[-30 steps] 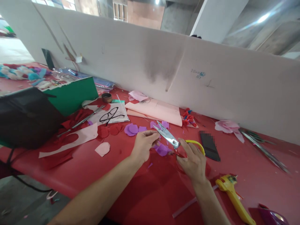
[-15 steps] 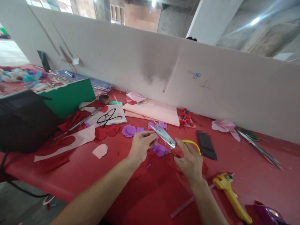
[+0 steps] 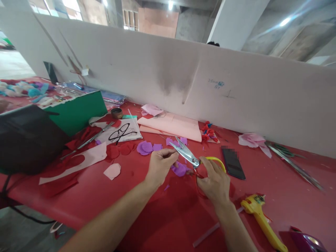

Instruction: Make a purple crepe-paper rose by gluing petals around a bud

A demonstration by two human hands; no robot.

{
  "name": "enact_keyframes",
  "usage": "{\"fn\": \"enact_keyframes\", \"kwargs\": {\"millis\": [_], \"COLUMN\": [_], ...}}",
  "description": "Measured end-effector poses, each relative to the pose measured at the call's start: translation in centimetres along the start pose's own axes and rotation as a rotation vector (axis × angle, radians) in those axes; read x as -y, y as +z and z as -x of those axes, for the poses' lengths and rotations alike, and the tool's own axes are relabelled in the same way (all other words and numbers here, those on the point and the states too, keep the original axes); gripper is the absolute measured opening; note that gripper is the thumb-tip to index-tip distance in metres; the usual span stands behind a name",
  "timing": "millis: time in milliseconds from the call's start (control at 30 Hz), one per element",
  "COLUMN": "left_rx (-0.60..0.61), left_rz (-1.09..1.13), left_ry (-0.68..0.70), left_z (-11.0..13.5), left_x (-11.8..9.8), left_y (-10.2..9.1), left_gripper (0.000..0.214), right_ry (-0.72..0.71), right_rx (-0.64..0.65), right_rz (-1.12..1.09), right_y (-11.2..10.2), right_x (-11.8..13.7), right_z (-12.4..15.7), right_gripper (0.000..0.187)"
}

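Right fingers [image 3: 209, 168] clamp the scissors [image 3: 188, 154], left fingers [image 3: 169, 153] pinch together, and the brown pot [image 3: 117, 116] looks dark inside.

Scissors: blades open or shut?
Partly open. The scissors, held in the right hand, show two separate blade tips with a gap between them.

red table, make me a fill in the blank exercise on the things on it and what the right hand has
1. The right hand holds a pair of ____.
2. Of the two hands, the phone lies closer to the ____ one.
3. The body of the glue gun is ____ in colour.
4. The frames of the glasses are ____ in colour.

Missing words: scissors; right; yellow; black.
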State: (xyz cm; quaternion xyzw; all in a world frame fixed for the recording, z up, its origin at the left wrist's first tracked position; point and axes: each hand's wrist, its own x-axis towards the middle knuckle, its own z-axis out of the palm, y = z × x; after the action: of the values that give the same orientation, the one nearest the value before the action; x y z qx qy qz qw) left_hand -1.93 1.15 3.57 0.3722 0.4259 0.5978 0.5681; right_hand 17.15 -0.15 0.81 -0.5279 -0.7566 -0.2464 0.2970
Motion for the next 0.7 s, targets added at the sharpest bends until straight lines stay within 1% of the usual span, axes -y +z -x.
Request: {"fn": "enact_keyframes", "kwargs": {"millis": [300,533,700], "left_rx": [-0.008,0.001,0.001], "left_rz": [0.076,0.074,0.064], "left_ry": [-0.139,-0.14,-0.147], "left_z": [0.1,0.2,0.2], "left_x": [-1.2,-1.3,-1.4], "left_y": [0.1,0.0,-0.1], "left_gripper": [0.015,0.018,0.017], "right_ry": [-0.032,-0.055,-0.058], "right_rx": [-0.008,-0.033,-0.034], "right_rz": [-0.012,-0.009,-0.032], "right_y": [0.3,0.3,0.3], "right_x": [0.1,0.3,0.4], "right_z": [0.4,0.3,0.4], "right_gripper": [0.032,0.034,0.031]}}
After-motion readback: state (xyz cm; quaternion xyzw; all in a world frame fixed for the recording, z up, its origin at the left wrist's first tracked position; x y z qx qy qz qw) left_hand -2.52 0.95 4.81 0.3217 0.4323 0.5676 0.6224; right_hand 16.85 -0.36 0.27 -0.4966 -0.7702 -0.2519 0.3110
